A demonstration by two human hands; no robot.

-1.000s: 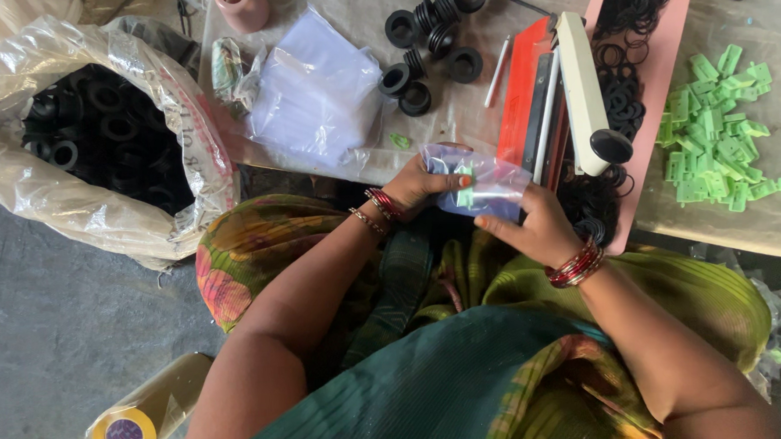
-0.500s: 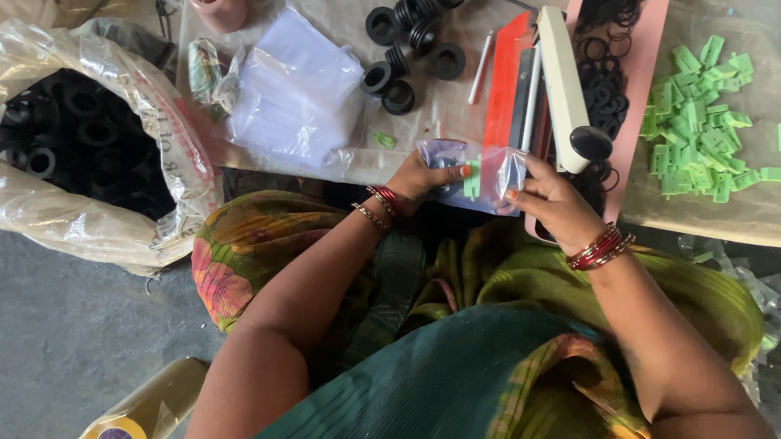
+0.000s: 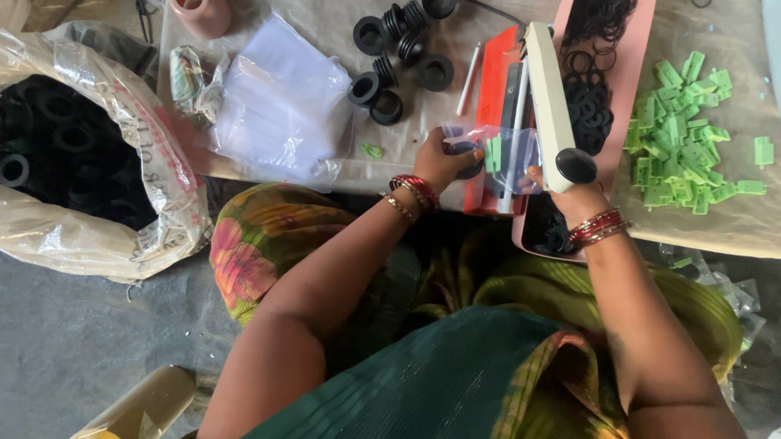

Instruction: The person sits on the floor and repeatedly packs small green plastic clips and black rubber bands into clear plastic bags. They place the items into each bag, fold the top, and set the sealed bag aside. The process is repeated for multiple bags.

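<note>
The small bag (image 3: 502,157) is clear, with green pieces inside. Just above the grip are black rubber parts (image 3: 401,48). To its right lie a pink tray (image 3: 643,68) with black rings (image 3: 597,17) and light green clips (image 3: 681,141). The bangles (image 3: 416,190) are red and gold.

Right hand (image 3: 558,188) mostly hidden behind sealer handle (image 3: 551,107), small bag (image 3: 493,153) contents blurred, tape roll (image 3: 123,426) cut by bottom edge

Head camera looks steeply down, close over the worktable (image 3: 405,157).
</note>
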